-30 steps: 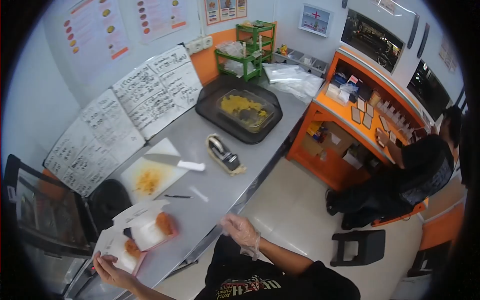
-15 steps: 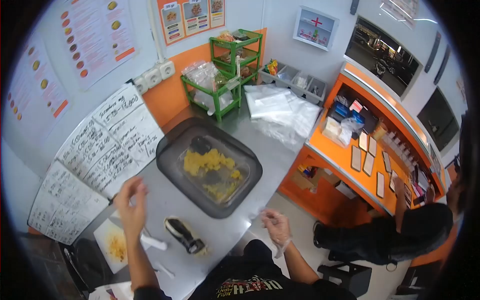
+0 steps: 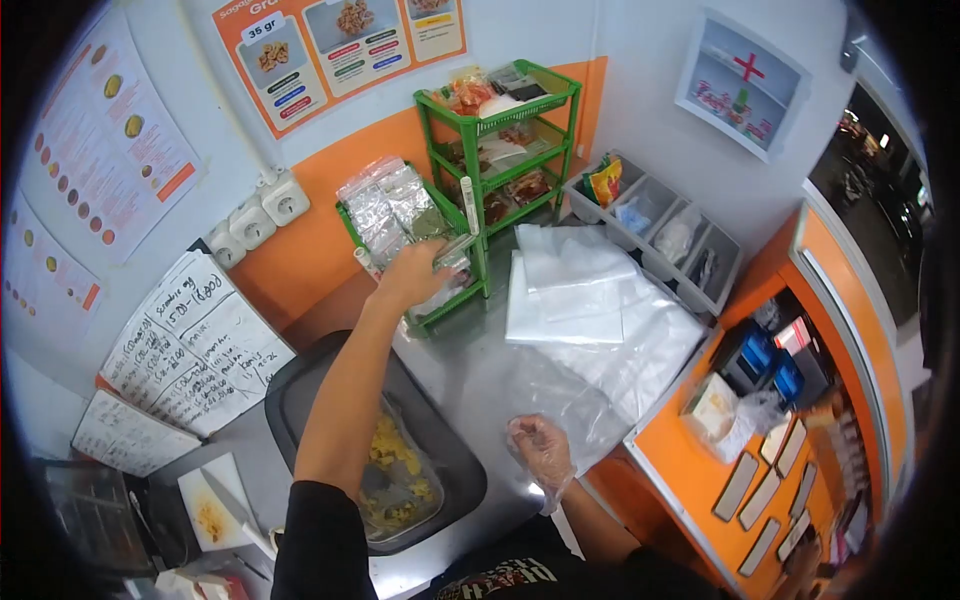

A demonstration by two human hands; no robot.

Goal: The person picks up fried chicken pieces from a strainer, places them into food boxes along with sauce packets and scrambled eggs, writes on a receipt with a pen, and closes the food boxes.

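Observation:
My left hand (image 3: 415, 275), bare, reaches to the lower basket of the green rack (image 3: 485, 270). Its fingers are closed at a greyish, see-through strip near the basket's edge; what they hold is partly hidden. Packed clear bags (image 3: 385, 205) lie in that basket beside the hand. My right hand (image 3: 540, 450), in a clear plastic glove, hovers over the front edge of the steel table with its fingers curled and nothing visible in them. Under my left forearm, a dark tray (image 3: 465, 480) holds a clear container of yellow mashed food (image 3: 392, 450).
Clear plastic sheets or bags (image 3: 600, 310) lie right of the rack, before a grey divided bin (image 3: 655, 230). A knife (image 3: 240, 510) rests on a white cutting board (image 3: 195, 490) at left. An orange counter (image 3: 700, 480) with phone-like slabs stands at right, near another person's hand.
My left hand has moved from above the table's left side up to the green rack. My right hand stays near the table edge. The view has shifted closer to the rack.

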